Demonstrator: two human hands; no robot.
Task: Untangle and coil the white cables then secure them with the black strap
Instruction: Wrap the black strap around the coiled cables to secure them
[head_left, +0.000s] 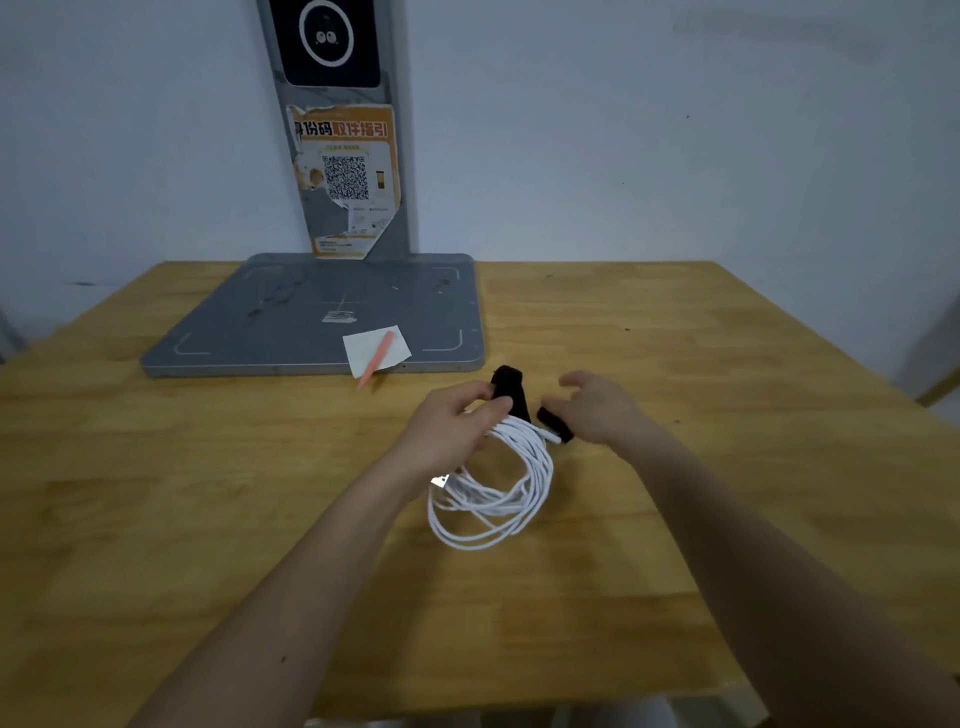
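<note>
left hand (451, 422) gripping coiled white cables (506, 486), black strap (511, 391)

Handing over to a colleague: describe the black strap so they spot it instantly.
On the wooden table, just in front of the grey base plate, the left hand grips coiled white cables. The black strap wraps the coil's top: the only black thing there.

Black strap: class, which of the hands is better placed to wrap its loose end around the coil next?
Probably the right hand: it sits by the black strap's loose end, while the left hand holds the white cables.
</note>
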